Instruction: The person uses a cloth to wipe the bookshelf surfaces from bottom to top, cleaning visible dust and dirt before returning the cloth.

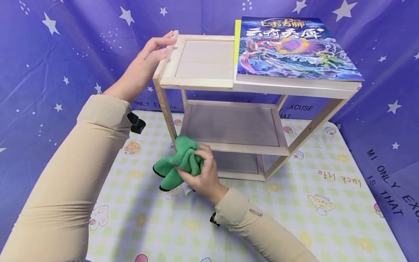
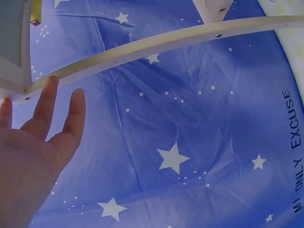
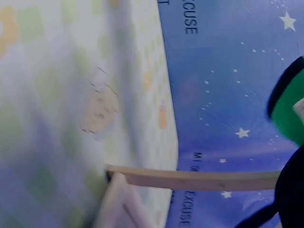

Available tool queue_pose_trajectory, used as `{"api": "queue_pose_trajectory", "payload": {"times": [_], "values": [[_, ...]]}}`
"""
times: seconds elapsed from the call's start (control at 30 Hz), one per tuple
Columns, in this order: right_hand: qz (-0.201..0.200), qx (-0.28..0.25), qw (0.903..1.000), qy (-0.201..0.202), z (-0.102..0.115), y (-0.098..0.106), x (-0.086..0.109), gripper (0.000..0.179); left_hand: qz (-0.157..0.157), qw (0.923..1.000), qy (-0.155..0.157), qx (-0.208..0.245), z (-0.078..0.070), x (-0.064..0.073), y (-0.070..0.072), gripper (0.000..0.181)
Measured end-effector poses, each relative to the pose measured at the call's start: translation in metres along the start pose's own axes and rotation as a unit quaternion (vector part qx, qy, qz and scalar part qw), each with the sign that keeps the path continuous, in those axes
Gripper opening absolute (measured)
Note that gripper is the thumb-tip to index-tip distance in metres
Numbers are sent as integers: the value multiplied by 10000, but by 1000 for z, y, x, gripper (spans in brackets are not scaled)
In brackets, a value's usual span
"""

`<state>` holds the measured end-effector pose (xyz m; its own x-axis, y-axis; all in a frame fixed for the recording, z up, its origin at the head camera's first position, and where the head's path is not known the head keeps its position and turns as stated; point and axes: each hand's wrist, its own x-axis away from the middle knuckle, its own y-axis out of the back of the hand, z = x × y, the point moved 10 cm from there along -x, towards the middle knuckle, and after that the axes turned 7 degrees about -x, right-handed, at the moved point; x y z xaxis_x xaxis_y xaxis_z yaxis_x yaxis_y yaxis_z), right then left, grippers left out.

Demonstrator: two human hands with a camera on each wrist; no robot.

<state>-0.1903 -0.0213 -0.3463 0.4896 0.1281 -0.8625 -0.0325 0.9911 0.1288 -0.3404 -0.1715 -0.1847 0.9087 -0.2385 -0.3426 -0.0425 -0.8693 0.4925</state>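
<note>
A small light-wood shelf point(image 1: 204, 83) stands in the head view, with a top board and lower tiers. My left hand point(image 1: 147, 60) rests on the raised left edge of its top; in the left wrist view the visible fingers point(image 2: 45, 102) look fairly straight, some touching the wood. Low at the front left leg, my right hand point(image 1: 204, 174) grips a bunched green cloth point(image 1: 178, 163) with black edging. The cloth is against or just in front of that leg; exact contact is hidden. The right wrist view shows only part of the cloth point(image 3: 289, 107) and its white tag.
A book with a colourful cover point(image 1: 294, 54) lies on the right half of the top, above something with a yellow edge point(image 1: 237, 43). A checked tablecloth point(image 1: 294, 218) lies under the shelf. Blue starry fabric point(image 1: 65, 72) surrounds the table.
</note>
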Motion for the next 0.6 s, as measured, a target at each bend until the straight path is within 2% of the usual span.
{"api": "queue_pose_trajectory", "payload": {"times": [0.13, 0.23, 0.3, 0.47, 0.6], "values": [[-210, -405, 9988, -176, -2, 0, 19, 54, 9, 10000, -3, -9, 0, 0, -1, 36], [-256, -743, 9945, -691, -10, -2, 36, 56, 13, 10000, -7, -41, 0, 0, -2, 36], [-312, -860, 9888, -1182, -18, -2, 46, 57, 10, 10000, 7, -49, -1, 0, -2, 36], [-547, -651, 9662, -2432, -38, 0, 65, 63, 3, 10000, 43, -67, -1, 0, -3, 37], [-593, -383, 9555, -2864, -47, -1, 68, 63, 25, 9999, 96, -123, 1, 2, -2, 38]]}}
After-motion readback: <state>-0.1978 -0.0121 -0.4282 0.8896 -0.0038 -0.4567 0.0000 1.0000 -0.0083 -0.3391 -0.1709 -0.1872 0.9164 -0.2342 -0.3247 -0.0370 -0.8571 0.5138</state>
